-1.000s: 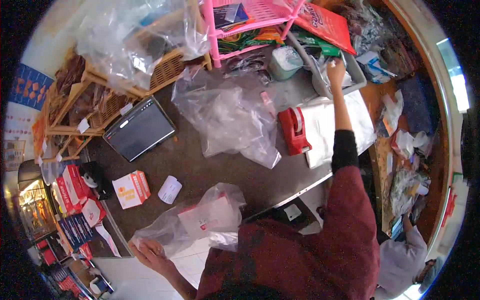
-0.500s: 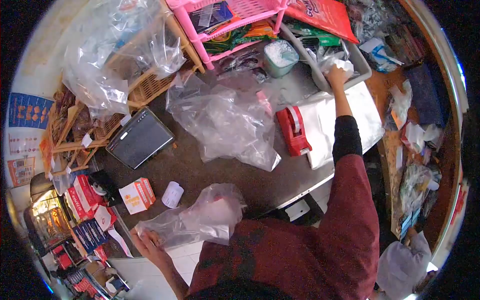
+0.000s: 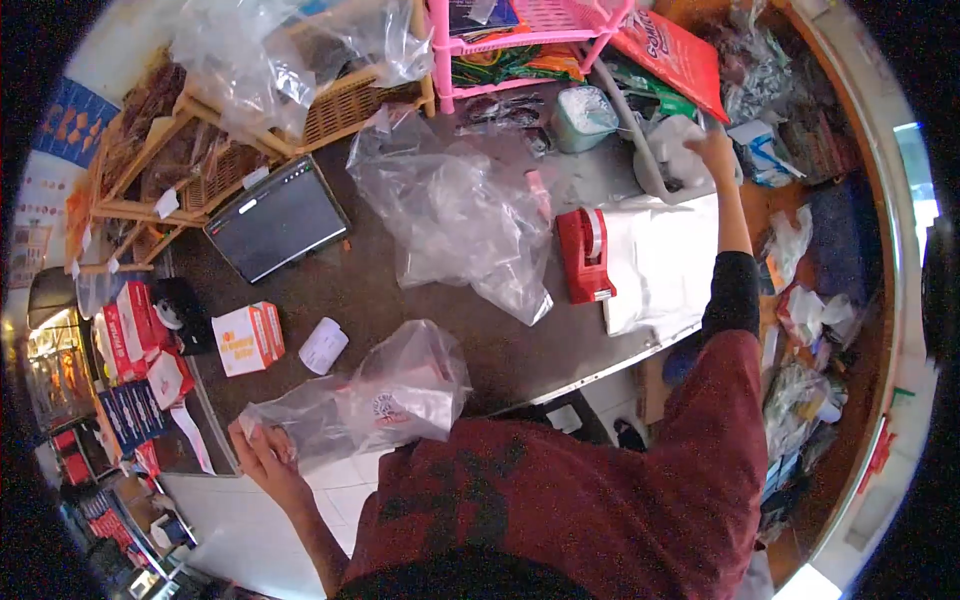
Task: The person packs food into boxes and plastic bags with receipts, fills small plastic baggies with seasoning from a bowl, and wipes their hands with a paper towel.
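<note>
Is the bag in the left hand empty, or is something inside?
Not empty: a pinkish item shows through the bag, whose plastic is clear.

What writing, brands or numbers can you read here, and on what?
Perhaps "GOM", on the red packet; the rest is unclear.
Too blurred: orange-and-white box.
Too blurred: red print on or inside the plastic bag in the left hand.
Too small: the blue poster and red boxes.
No numbers readable.

The red bag [image 3: 672,60] at the far right has big pale letters that look like GOM at the start; the rest is hard to read. On the desk [image 3: 330,290], left, the white and orange box [image 3: 240,340] has blurry orange words. Writing on the red boxes [image 3: 130,325], farther left, is too small.
</note>
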Available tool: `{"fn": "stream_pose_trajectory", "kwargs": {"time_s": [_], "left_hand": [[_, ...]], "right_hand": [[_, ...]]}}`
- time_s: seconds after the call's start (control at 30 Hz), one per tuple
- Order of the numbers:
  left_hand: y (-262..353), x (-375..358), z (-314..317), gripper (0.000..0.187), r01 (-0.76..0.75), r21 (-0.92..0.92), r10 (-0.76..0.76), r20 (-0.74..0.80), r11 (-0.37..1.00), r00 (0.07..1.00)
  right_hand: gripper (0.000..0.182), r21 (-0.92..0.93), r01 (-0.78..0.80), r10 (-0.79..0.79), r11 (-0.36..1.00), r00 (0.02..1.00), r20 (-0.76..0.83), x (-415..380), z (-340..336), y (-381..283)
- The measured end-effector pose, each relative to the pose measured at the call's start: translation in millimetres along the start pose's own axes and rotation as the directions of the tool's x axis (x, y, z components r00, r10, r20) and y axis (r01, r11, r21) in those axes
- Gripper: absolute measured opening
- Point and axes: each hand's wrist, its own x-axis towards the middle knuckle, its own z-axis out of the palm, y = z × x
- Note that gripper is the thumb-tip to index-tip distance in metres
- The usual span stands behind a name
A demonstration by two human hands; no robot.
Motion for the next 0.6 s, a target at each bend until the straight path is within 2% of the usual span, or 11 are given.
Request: {"fn": "stream_pose_trajectory", "kwargs": {"time_s": [0.13, 0.17, 0.2, 0.23, 0.3, 0.33, 0.4, 0.43, 0.47, 0.5, 0.6], "left_hand": [[7, -8, -2, 0.012, 0.002, 0.027, -0.002, -0.010, 1.000, 1.000], [10, -10, -3, 0.011, 0.012, 0.016, -0.012, -0.025, 1.000, 1.000], [10, -12, -5, 0.011, 0.021, 0.007, -0.021, -0.039, 1.000, 0.999], [9, -14, -9, 0.011, 0.023, 0.001, -0.023, -0.045, 1.000, 0.999], [4, -15, -17, 0.011, 0.001, -0.008, -0.001, -0.018, 1.000, 1.000], [5, -17, -18, 0.011, 0.003, -0.018, -0.004, -0.025, 1.000, 1.000], [9, -20, -20, 0.011, -0.003, -0.083, 0.000, -0.033, 0.997, 0.999], [8, -22, -23, 0.011, -0.002, -0.090, -0.002, -0.039, 0.996, 0.999], [6, -23, -28, 0.011, 0.011, -0.099, -0.015, -0.044, 0.995, 0.999], [4, -24, -32, 0.012, 0.021, -0.109, -0.027, -0.050, 0.994, 0.998], [-3, -28, -41, 0.013, -0.037, -0.105, 0.033, -0.039, 0.994, 0.999]], "right_hand": [[0.059, 0.055, 0.267, -0.262, 0.962, 0.961, -0.086, 44, 24, 61], [0.054, -0.141, 0.181, -0.166, 0.973, 0.980, 0.107, 63, 36, 86], [0.054, -0.144, 0.188, -0.174, 0.971, 0.979, 0.105, 56, 21, 80], [0.048, 0.164, 0.133, -0.179, 0.977, 0.936, 0.303, 41, -6, 71], [0.042, 0.434, 0.016, -0.243, 0.901, 0.847, 0.473, 39, -20, 72], [0.038, 0.495, 0.357, -0.531, 0.792, 0.803, 0.269, 46, -14, 84], [0.035, 0.473, 0.662, -0.770, 0.581, 0.636, 0.056, 55, -19, 90], [0.031, 0.583, 0.273, -0.429, 0.765, 0.891, 0.146, 54, -29, 87], [0.028, 0.632, -0.169, -0.020, 0.756, 0.960, 0.281, 52, -40, 85], [0.022, 0.397, 0.063, -0.033, 0.916, 0.996, -0.081, 36, -61, 59], [0.025, 0.272, 0.021, 0.038, 0.962, 0.977, -0.212, 29, -97, 44]]}}
